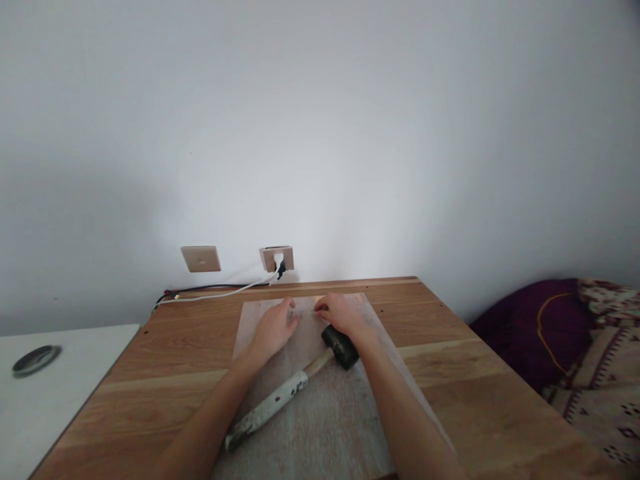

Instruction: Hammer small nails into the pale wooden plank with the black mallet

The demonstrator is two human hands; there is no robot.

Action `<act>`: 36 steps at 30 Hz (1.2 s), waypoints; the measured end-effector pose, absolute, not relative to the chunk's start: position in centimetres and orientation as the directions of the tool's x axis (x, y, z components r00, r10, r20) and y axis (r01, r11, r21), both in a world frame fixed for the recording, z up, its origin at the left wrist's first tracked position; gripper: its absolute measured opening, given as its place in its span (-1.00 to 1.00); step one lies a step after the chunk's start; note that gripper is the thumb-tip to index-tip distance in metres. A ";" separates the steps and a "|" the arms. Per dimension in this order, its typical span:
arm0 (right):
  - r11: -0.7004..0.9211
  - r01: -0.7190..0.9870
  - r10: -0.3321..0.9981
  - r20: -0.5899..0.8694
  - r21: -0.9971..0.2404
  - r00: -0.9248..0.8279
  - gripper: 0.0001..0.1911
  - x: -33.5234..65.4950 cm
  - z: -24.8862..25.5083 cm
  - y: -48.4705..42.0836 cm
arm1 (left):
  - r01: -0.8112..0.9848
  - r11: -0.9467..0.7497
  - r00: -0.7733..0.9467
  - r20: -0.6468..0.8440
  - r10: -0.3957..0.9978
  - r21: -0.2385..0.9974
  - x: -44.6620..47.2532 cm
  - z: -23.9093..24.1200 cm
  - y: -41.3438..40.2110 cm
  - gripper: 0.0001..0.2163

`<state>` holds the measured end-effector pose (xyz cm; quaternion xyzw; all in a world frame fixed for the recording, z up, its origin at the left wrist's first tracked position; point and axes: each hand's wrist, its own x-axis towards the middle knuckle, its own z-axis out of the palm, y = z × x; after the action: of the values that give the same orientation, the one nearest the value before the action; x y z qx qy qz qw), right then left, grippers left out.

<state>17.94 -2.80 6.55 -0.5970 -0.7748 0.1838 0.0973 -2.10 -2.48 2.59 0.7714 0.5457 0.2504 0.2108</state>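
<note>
A worn, whitish board (pixel 320 413) lies on the wooden tabletop. Over its far part, my left hand (pixel 274 328) is curled, with thumb and fingertips bent toward a tiny greyish thing too small to name. Just to its right, my right hand (pixel 341 315) has its fingertips pinched together near the board's surface; whatever they hold is too small to make out. Between my forearms a rubber mallet (pixel 341 347) rests on the board. Its black head is close below my right hand, and its white-wrapped handle runs diagonally toward the near left. Neither hand touches the mallet.
Behind the wooden table (pixel 185 387) is a white wall with a blank plate (pixel 201 259) and a socket (pixel 278 259) with plugs in it. A white cable (pixel 215 295) trails along the back edge. Purple cloth (pixel 530 327) is at right; a white surface (pixel 65 393) with a dark round object is at left.
</note>
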 end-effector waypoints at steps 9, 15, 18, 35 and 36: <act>0.224 0.897 0.958 -0.082 -0.381 -0.274 -0.69 16.6 6.2 -2.4 | 0.833 -0.372 0.356 0.118 0.927 0.409 -2.4 3.5 -2.4 -0.86; 0.237 0.906 0.960 -0.056 -0.349 -0.273 -0.68 15.4 6.7 -2.6 | 0.890 -0.317 0.303 0.097 0.948 0.328 -2.2 3.7 -2.6 -0.84; 0.250 0.909 0.960 -0.038 -0.333 -0.278 -0.69 14.9 7.1 -2.8 | 0.893 -0.309 0.291 0.105 0.951 0.327 -2.1 3.6 -2.6 -0.79; 0.179 0.970 0.974 -0.107 -0.167 -0.198 -0.67 12.7 5.0 -2.8 | 0.491 -0.064 0.196 -0.039 0.980 0.869 -2.8 3.2 -0.8 -0.78; 0.178 0.971 0.974 -0.110 -0.162 -0.197 -0.67 12.6 4.9 -2.8 | 0.422 -0.022 0.217 -0.077 0.973 0.906 -3.0 3.3 -0.7 -0.78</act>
<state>12.58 -2.81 4.91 -0.6334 -0.7675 0.0979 0.0093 -3.04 -0.75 3.25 0.6430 0.5424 0.3123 0.4414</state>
